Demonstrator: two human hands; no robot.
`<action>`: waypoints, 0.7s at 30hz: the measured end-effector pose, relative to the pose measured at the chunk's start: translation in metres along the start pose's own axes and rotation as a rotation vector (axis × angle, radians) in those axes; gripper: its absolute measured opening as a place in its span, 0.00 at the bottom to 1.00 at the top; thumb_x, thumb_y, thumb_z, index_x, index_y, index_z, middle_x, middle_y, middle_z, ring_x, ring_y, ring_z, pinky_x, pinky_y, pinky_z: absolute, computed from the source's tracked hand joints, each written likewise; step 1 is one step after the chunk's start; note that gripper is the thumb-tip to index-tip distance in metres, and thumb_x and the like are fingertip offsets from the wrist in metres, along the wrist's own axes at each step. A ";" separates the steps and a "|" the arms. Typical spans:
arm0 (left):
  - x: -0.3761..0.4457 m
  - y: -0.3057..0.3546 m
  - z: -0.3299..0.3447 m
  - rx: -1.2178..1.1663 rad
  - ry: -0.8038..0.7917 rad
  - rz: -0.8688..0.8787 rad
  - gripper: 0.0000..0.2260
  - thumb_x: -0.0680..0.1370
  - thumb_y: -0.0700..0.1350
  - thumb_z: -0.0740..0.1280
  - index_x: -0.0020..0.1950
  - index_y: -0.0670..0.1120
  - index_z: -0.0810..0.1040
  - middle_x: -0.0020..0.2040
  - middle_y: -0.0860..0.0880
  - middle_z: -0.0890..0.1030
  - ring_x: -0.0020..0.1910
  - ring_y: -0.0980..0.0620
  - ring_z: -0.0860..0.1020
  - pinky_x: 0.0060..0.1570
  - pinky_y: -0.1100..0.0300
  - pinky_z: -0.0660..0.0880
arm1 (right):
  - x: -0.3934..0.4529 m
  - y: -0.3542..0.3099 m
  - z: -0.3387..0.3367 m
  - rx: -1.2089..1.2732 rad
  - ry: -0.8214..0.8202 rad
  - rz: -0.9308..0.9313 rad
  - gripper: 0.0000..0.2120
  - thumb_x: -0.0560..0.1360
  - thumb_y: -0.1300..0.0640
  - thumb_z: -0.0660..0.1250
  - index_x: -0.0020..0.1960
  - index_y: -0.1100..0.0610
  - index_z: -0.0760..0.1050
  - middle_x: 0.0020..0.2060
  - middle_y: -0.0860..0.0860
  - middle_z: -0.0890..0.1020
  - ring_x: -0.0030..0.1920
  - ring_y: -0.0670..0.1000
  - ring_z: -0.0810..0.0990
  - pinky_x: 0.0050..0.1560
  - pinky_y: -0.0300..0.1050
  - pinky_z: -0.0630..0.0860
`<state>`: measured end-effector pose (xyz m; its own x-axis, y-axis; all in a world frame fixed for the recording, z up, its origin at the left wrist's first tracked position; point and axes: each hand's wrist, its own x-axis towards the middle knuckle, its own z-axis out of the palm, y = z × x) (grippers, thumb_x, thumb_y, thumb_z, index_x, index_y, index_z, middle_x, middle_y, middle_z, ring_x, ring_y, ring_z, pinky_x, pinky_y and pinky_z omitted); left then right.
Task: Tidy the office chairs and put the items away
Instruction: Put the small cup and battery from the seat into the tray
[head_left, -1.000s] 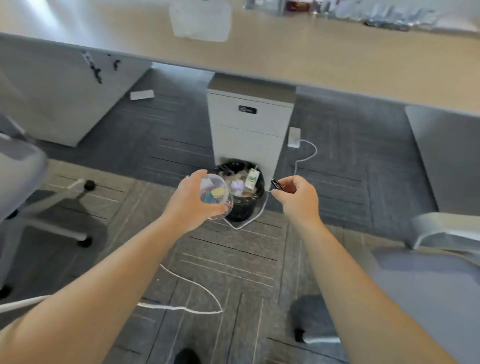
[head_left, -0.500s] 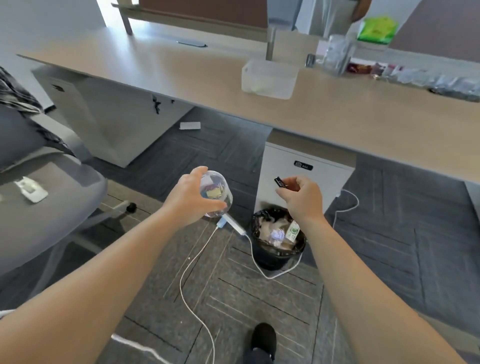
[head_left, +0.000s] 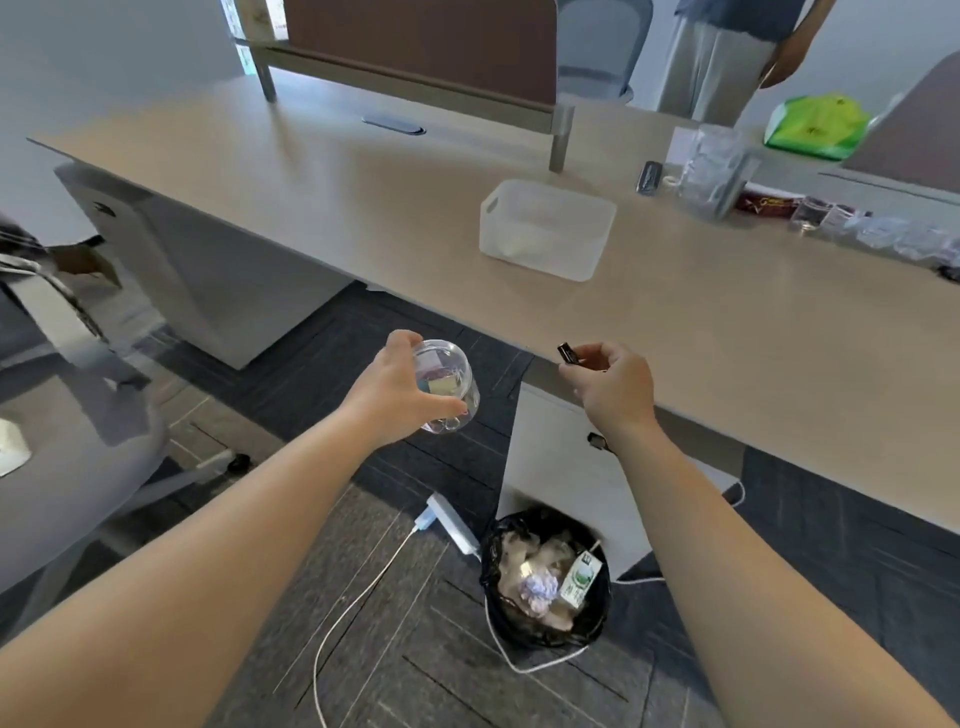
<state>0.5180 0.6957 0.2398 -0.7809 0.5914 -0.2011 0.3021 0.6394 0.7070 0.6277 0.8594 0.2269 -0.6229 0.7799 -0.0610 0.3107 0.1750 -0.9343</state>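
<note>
Left hand (head_left: 395, 397) grips a clear jar (head_left: 448, 387); right hand (head_left: 615, 387) pinches a small black clip (head_left: 568, 354) beside the desk (head_left: 363, 208) edge.

Clear round jar (head_left: 448, 387) of coloured bits, tilted, held aloft; small black clip (head_left: 568, 355) pinched beside it.

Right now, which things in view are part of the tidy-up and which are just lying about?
In play:
clear jar in left hand
small black clip in right hand
translucent bin on desk
grey chair

Just lying about:
trash can
white cable
green bag
</note>
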 end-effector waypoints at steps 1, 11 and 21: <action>0.011 0.002 0.001 0.005 -0.008 0.004 0.36 0.68 0.47 0.73 0.69 0.46 0.57 0.69 0.45 0.67 0.60 0.47 0.70 0.52 0.59 0.65 | 0.011 0.001 0.001 -0.004 0.005 0.006 0.05 0.71 0.64 0.67 0.47 0.60 0.77 0.31 0.45 0.73 0.33 0.46 0.71 0.41 0.44 0.71; 0.137 0.024 -0.020 0.006 -0.060 0.105 0.36 0.67 0.46 0.74 0.69 0.46 0.59 0.68 0.44 0.69 0.63 0.45 0.70 0.55 0.57 0.66 | 0.118 -0.012 0.023 -0.022 0.104 0.059 0.05 0.72 0.66 0.66 0.47 0.60 0.75 0.32 0.45 0.73 0.42 0.53 0.74 0.45 0.46 0.71; 0.272 0.054 -0.052 -0.012 -0.121 0.257 0.34 0.70 0.47 0.72 0.71 0.46 0.60 0.70 0.45 0.64 0.64 0.46 0.68 0.51 0.61 0.63 | 0.217 -0.034 0.046 -0.021 0.354 0.110 0.08 0.72 0.64 0.65 0.51 0.64 0.77 0.35 0.49 0.75 0.33 0.46 0.71 0.32 0.34 0.65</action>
<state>0.2935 0.8658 0.2584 -0.6086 0.7879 -0.0935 0.4745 0.4559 0.7530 0.4486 0.9952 0.2289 -0.2996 0.9535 -0.0317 0.3788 0.0884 -0.9213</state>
